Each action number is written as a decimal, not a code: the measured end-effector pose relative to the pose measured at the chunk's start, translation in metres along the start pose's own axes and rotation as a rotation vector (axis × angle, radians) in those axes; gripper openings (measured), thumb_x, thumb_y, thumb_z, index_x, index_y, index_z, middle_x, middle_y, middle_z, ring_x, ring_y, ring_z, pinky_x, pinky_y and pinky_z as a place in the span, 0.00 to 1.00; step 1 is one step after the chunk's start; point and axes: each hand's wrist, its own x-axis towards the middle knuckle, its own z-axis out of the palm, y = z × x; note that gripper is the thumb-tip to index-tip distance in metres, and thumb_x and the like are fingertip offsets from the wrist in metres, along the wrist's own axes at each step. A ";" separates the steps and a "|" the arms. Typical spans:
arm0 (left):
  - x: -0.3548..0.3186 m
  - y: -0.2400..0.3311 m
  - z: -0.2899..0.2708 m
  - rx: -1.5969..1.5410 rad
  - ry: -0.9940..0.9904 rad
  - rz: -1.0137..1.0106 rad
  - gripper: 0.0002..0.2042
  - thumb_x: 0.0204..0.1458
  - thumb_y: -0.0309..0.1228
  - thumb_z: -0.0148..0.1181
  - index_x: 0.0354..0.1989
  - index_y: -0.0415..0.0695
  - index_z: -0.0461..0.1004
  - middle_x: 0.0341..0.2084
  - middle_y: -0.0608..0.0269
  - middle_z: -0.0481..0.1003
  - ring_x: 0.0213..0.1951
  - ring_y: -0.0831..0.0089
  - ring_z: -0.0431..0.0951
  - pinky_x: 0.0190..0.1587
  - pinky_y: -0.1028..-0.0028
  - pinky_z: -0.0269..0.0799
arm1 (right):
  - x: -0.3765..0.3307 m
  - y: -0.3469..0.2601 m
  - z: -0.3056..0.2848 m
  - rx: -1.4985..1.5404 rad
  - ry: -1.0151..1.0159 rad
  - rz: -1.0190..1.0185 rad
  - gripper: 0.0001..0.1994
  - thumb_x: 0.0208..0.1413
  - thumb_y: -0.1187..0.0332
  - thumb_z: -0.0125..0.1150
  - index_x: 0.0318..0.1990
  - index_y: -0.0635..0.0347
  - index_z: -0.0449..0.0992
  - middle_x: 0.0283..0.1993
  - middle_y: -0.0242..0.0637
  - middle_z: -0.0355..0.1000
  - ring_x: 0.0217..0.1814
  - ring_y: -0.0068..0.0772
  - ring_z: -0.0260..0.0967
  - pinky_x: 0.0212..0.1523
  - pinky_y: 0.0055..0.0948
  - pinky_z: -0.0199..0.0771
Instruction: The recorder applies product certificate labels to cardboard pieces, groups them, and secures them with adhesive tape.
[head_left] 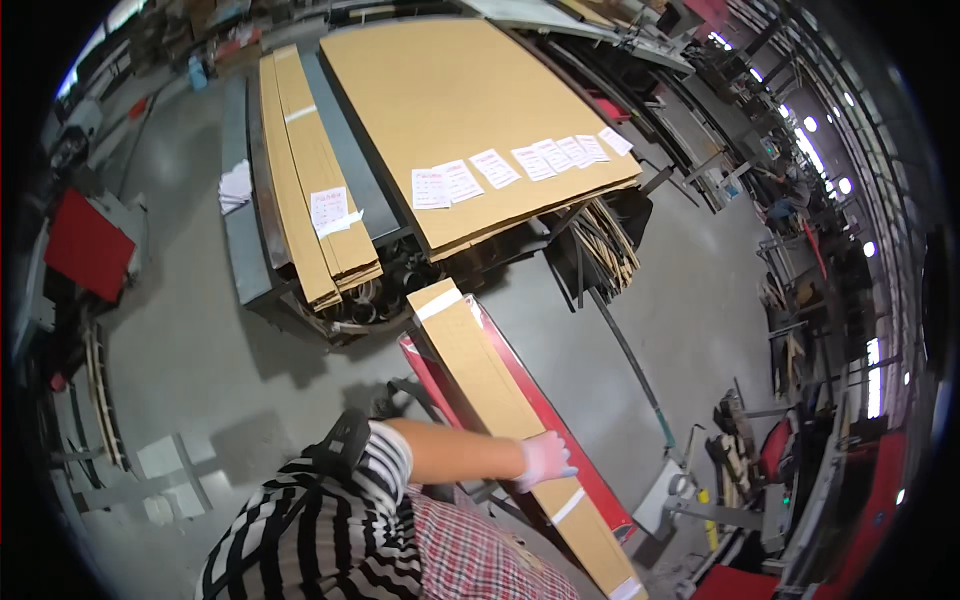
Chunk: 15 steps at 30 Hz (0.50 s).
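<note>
Nearest the lens: striped sleeve [300, 530] over checked cloth [480, 560]. One gloved hand [545, 460] reaching across, laid flat on long cardboard carton [500, 420], fingers spread, nothing pinched; left or right not determinable, other hand out of view. Carton lying lengthwise on red cart [560, 420], taped at both ends. Beyond: large cardboard stack [450, 100] bearing white paper slips [520, 165]; narrow cartons [310, 170] beside. Risk, judged: carton overhangs narrow cart; sideways push likely to slide it off

We see matt brown cardboard on the long box [500, 400], glossy red metal cart [560, 400] under it, white paper labels [495, 168], smooth grey concrete floor [190, 350].
</note>
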 end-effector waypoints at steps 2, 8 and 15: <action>0.019 0.016 -0.030 -0.242 -0.314 0.078 0.46 0.35 0.48 0.76 0.65 0.48 0.64 0.57 0.50 0.71 0.59 0.56 0.71 0.57 0.58 0.68 | -0.025 0.017 -0.006 0.161 0.159 0.005 0.20 0.62 0.61 0.59 0.57 0.62 0.72 0.42 0.39 0.78 0.44 0.35 0.76 0.44 0.36 0.76; -0.006 0.096 -0.077 -1.039 -0.780 0.235 0.36 0.48 0.42 0.71 0.65 0.43 0.64 0.60 0.56 0.69 0.61 0.65 0.68 0.62 0.69 0.63 | -0.140 0.043 -0.080 1.020 0.803 -0.243 0.21 0.62 0.61 0.60 0.57 0.63 0.71 0.40 0.40 0.77 0.39 0.35 0.76 0.41 0.36 0.78; -0.182 0.083 -0.076 -0.693 -0.057 0.617 0.51 0.41 0.47 0.74 0.72 0.41 0.52 0.67 0.49 0.60 0.68 0.61 0.59 0.69 0.63 0.52 | -0.274 -0.077 -0.136 1.399 0.705 -1.422 0.22 0.61 0.60 0.61 0.57 0.65 0.71 0.38 0.42 0.77 0.34 0.34 0.77 0.38 0.35 0.79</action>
